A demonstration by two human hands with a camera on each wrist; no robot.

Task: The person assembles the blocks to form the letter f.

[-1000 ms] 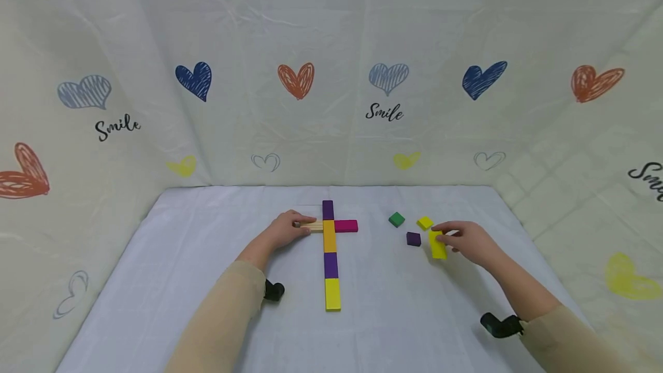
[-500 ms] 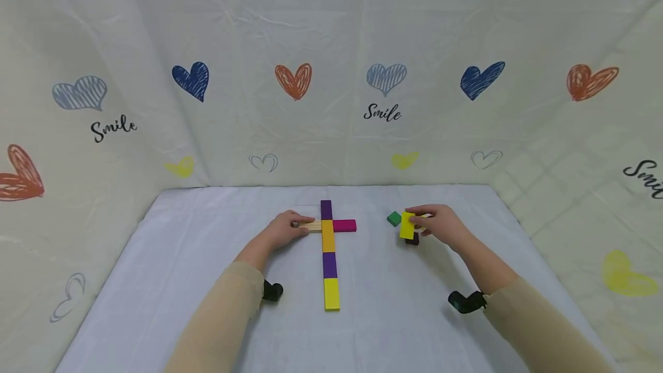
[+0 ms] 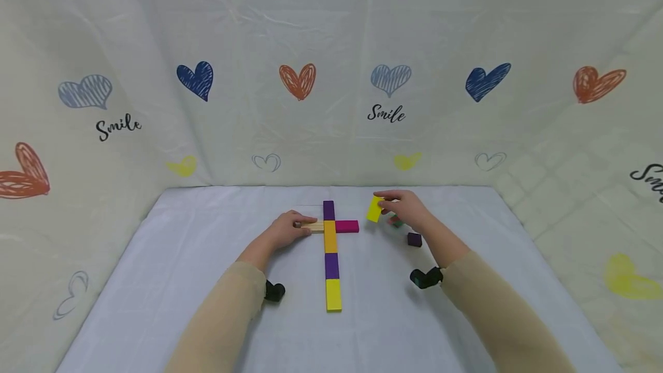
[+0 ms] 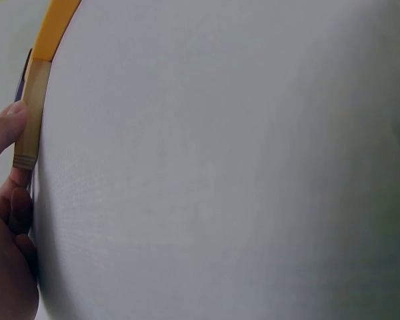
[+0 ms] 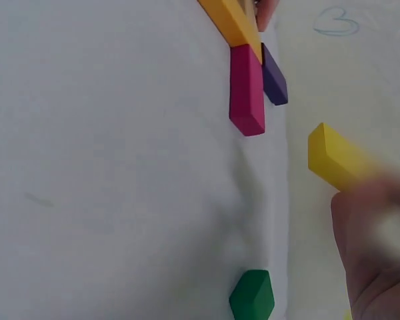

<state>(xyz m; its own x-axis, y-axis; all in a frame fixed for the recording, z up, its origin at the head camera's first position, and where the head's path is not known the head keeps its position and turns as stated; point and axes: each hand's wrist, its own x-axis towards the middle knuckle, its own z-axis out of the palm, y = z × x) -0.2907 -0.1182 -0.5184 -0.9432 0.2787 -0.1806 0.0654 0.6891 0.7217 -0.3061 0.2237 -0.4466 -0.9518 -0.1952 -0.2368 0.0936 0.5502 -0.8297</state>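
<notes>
My left hand (image 3: 285, 230) pinches the outer end of a plain wooden block (image 3: 315, 227), which lies against the left side of an orange block (image 3: 330, 238). Together with a magenta block (image 3: 347, 227) on the right, a purple block (image 3: 328, 210) above, and another purple block (image 3: 332, 266) and a yellow block (image 3: 334, 295) below, they form a cross flat on the cloth. Raised over the table right of the cross, my right hand (image 3: 409, 210) grips a second yellow block (image 3: 374, 210) between thumb and fingers, tilted. In the right wrist view this hand is blurred.
A green block (image 3: 397, 221) lies under my right hand, partly covered by it. Nearer me sits a small dark purple block (image 3: 414, 239). White cloth covers the table (image 3: 207, 246), and a curtain (image 3: 331, 27) printed with hearts hangs behind it.
My right hand has carried the yellow block leftward and farther back, from beyond the loose blocks toward the magenta block. The left hand stays on the wooden block.
</notes>
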